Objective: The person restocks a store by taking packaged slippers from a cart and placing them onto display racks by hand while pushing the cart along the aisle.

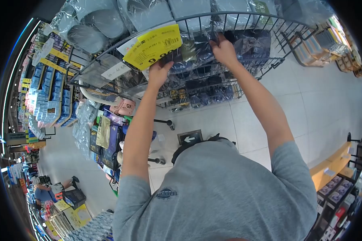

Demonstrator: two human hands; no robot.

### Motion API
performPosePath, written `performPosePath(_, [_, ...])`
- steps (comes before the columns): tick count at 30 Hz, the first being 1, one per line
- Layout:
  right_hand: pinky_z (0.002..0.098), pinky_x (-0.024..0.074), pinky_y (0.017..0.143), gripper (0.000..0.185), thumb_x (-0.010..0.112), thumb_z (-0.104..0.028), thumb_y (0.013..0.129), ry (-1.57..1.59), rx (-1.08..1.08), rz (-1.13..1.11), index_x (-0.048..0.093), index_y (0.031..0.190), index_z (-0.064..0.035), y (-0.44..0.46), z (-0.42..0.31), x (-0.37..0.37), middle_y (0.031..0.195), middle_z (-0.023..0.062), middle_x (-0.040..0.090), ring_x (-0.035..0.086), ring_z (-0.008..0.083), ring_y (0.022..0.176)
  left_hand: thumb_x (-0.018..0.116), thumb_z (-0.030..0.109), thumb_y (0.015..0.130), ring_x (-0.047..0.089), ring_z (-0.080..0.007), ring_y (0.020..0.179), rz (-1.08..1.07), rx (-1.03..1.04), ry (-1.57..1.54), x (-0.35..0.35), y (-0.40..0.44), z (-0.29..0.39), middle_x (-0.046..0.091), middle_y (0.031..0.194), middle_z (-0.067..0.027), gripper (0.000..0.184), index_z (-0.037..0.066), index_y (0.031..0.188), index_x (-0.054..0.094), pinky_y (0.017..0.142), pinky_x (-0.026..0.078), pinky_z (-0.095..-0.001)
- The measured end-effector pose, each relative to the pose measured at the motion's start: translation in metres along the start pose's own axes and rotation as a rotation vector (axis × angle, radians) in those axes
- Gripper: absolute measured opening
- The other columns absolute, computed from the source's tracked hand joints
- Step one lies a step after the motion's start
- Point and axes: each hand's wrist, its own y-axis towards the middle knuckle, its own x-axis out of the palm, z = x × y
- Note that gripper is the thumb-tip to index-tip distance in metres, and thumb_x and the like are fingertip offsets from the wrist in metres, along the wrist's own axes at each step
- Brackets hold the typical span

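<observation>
While the dark wrapped packages lay inside the wire basket, handling looked unfinished, none lifted clear. The right hand bent half-closed over them; the left hand, partly curled, reached beneath the yellow price sign, grips unclear.

The yellow price card carries a large "9", further digits partly hidden, and what looks like "H097", the white label reads "40-41" with blurred characters after it, the grey T-shirt bears "BROOKLYN" in dark print, and the dark floor sign shows a white arrow.
</observation>
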Motion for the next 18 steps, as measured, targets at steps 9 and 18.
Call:
performPosePath(9, [0.0473,0.0444,0.083,0.044,0.056,-0.022,0.082,0.036,-0.100,0.001,0.047,0.121,-0.0046,0.010,0.030,0.030,0.104,0.0250,0.060,0.055,0.0443,0.099,0.072,0.026,0.076,0.060,-0.0327,0.095,-0.101,-0.172,0.436,0.007,0.006,-0.053,0.063,0.107,-0.0185,0.048,-0.001,0.113,0.056,0.083,0.045,-0.0365])
performPosePath(18, [0.0473,0.0442,0.084,0.039,0.056,-0.021,0.082,0.042,0.025,-0.096,0.051,0.118,-0.0066,-0.015,0.043,0.013,0.100,0.0248,0.062,0.056,0.0455,0.097,0.076,0.020,0.072,0.059,-0.0241,0.097,-0.466,-0.541,0.115,-0.020,0.014,-0.013,0.062,0.110,-0.0169,0.053,-0.007,0.113,0.056,0.085,0.044,-0.0305])
